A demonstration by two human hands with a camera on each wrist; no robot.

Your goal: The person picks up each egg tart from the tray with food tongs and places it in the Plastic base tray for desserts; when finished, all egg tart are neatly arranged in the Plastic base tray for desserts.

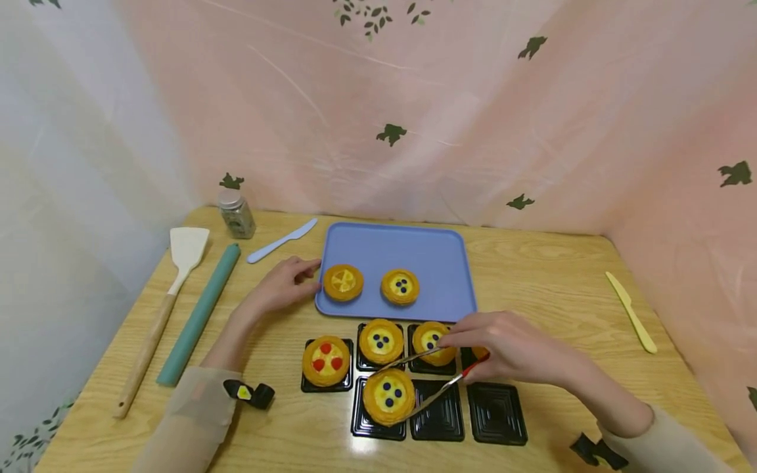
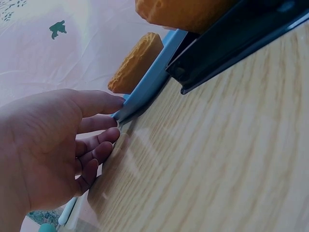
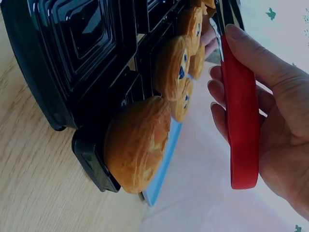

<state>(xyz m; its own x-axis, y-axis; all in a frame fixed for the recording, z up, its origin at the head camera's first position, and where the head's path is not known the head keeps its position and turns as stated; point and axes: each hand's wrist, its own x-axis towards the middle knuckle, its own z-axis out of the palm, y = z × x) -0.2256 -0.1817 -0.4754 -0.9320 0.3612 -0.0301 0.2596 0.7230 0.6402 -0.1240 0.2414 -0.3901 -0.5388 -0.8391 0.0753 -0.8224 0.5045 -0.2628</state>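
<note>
My right hand [image 1: 503, 345] holds red-handled tongs [image 3: 241, 111]. In the head view the tongs' metal arms lie on either side of a tart with blueberries [image 1: 388, 397] at the front-left black square tray [image 1: 355, 427]. With fingertips at its left rim, my left hand [image 1: 286, 286] touches the blue tray [image 1: 396, 246]; the fingers look relaxed. On that tray sit a tart with yellow fruit pieces [image 1: 343, 282] and another blueberry tart [image 1: 400, 287]. Behind the tongs, two blueberry tarts [image 1: 381, 341] rest on black trays. My right hand partly hides one more tart [image 3: 137, 145].
A red-topped tart [image 1: 326, 361] sits on a black tray at left. Two front black trays [image 1: 497, 414] show their ridged bottoms. Farther left lie a spatula [image 1: 160, 328], a green rolling pin [image 1: 198, 315], a jar [image 1: 236, 213] and a blue knife [image 1: 282, 241]. A yellow knife [image 1: 631, 312] lies right.
</note>
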